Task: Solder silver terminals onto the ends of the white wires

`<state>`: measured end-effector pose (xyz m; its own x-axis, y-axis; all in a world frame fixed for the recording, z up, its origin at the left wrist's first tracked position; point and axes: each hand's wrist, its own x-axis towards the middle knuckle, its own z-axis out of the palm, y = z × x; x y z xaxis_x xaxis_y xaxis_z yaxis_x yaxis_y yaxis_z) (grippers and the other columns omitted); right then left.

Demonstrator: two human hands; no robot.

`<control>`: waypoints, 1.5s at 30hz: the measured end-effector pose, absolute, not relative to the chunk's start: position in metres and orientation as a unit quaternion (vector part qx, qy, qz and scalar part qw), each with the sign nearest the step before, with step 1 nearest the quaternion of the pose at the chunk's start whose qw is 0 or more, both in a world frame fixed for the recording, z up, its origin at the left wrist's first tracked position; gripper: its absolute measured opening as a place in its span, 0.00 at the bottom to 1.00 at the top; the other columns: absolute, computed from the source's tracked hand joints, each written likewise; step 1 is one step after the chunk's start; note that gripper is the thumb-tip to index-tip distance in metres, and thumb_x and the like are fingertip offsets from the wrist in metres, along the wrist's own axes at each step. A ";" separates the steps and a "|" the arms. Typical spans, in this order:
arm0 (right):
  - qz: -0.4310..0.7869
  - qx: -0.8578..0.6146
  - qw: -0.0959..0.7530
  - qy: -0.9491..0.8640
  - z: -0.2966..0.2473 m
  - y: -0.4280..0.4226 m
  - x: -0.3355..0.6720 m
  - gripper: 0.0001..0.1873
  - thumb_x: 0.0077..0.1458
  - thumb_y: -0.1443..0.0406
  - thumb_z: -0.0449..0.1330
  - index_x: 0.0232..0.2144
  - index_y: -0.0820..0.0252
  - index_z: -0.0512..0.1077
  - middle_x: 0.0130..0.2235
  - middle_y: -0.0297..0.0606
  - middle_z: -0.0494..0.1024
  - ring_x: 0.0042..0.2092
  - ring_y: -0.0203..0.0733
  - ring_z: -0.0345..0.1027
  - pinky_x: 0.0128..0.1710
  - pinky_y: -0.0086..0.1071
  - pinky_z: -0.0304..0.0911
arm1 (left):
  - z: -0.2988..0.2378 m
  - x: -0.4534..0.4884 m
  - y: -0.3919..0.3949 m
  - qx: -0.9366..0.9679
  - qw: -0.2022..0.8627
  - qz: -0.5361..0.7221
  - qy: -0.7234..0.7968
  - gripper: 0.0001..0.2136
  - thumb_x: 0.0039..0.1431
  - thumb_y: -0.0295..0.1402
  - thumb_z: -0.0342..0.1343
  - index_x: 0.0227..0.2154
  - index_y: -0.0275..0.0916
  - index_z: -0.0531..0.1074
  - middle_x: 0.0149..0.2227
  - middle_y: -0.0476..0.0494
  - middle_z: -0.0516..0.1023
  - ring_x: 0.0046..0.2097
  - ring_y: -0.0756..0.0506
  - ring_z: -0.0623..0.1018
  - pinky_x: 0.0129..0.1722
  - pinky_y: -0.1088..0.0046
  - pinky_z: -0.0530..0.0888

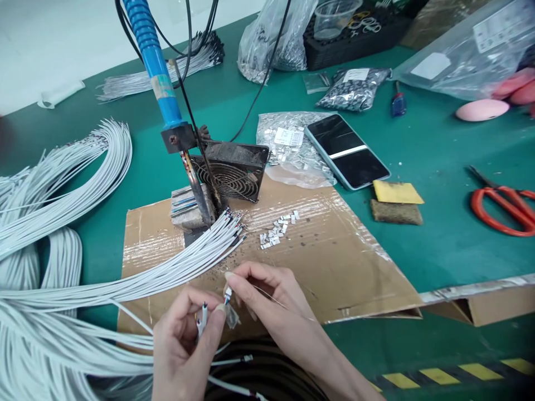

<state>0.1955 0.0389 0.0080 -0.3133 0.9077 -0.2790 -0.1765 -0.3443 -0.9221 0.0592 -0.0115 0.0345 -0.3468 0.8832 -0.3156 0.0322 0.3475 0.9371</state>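
My left hand (186, 337) is closed around white cables, pinching one near its stripped end between thumb and forefinger. At that end, coloured cores run into a small white connector (228, 291). The fingertips of my right hand (271, 298) are closed on this connector, and a thin wire (271, 298) trails from that hand toward the lower right. A bundle of white cables (167, 281) lies across the cardboard (334, 267) just beyond my hands. Several loose white connectors (278, 231) are scattered farther out on the cardboard.
A blue-sleeved soldering iron (156, 72) hangs over a metal block, beside a black fan (234, 170). Coiled white cables (100, 172) fill the left side. To the right are a phone (349, 150), a yellow sponge (398, 192) and red-handled scissors (504, 209). Bags stand behind.
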 end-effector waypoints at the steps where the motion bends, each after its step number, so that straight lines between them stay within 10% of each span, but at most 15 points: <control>1: 0.698 -0.436 0.388 -0.415 0.008 0.039 0.196 0.20 0.64 0.53 0.61 0.24 0.58 0.70 0.23 0.27 0.61 0.26 0.34 0.50 0.26 0.30 0.48 | 0.035 0.059 -0.011 0.338 0.461 0.462 0.678 0.17 0.55 0.47 0.72 0.23 0.40 0.77 0.22 0.52 0.73 0.23 0.53 0.62 0.23 0.78 0.61; 24: 0.692 -0.433 0.408 -0.409 -0.003 0.039 0.192 0.20 0.64 0.56 0.61 0.23 0.60 0.70 0.22 0.27 0.64 0.25 0.32 0.52 0.24 0.28 0.50 | 0.029 0.055 -0.007 0.298 0.486 0.456 0.683 0.23 0.48 0.53 0.74 0.22 0.37 0.75 0.19 0.56 0.64 0.23 0.55 0.57 0.22 0.80 0.55; 32: 0.398 -0.447 0.527 -0.603 -0.007 0.030 0.190 0.12 0.65 0.73 0.61 0.28 0.62 0.74 0.26 0.30 0.70 0.29 0.33 0.63 0.30 0.27 0.59 | 0.027 0.053 -0.002 0.254 0.531 0.471 0.657 0.22 0.48 0.49 0.76 0.25 0.36 0.75 0.21 0.56 0.63 0.25 0.54 0.58 0.24 0.82 0.58; 45: 0.337 -0.446 0.535 -0.633 -0.009 0.030 0.194 0.10 0.63 0.76 0.62 0.30 0.63 0.75 0.26 0.32 0.73 0.28 0.34 0.63 0.32 0.29 0.63 | 0.025 0.052 -0.001 0.203 0.593 0.488 0.607 0.17 0.53 0.43 0.75 0.28 0.38 0.74 0.19 0.61 0.59 0.21 0.58 0.49 0.19 0.83 0.50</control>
<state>0.1942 0.0297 -0.0093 -0.0283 0.9259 0.3767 0.2037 0.3742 -0.9047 0.0519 -0.0014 0.0249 -0.2135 0.8253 -0.5228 -0.3318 0.4421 0.8333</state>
